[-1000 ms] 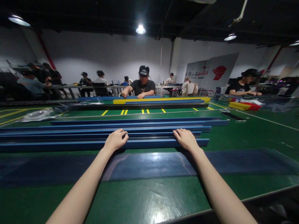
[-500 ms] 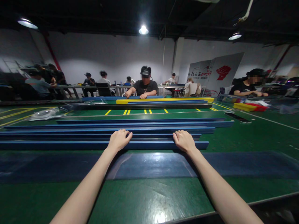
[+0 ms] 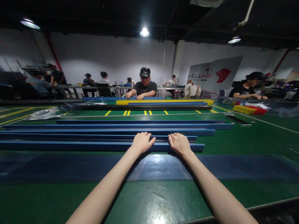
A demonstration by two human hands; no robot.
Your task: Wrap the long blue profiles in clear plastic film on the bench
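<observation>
Several long blue channel strips lie side by side across the green table. My left hand rests on the top of the nearest blue strip, fingers curled over its far edge. My right hand grips the same strip a short way to the right, fingers bent over its upper edge. The two hands sit close together, near the strip's right end. A wide, flat dark blue sheet lies on the table just in front of the strip, under my forearms.
More blue strips lie behind the nearest one. Across the table a person handles yellow and blue strips. Another person sits at the right by yellow and red trays. Clear plastic wrap lies far left.
My left hand has slid right along the nearest strip, ending close to my right hand. The right hand shifted slightly left. The strip's right end has moved a little left.
</observation>
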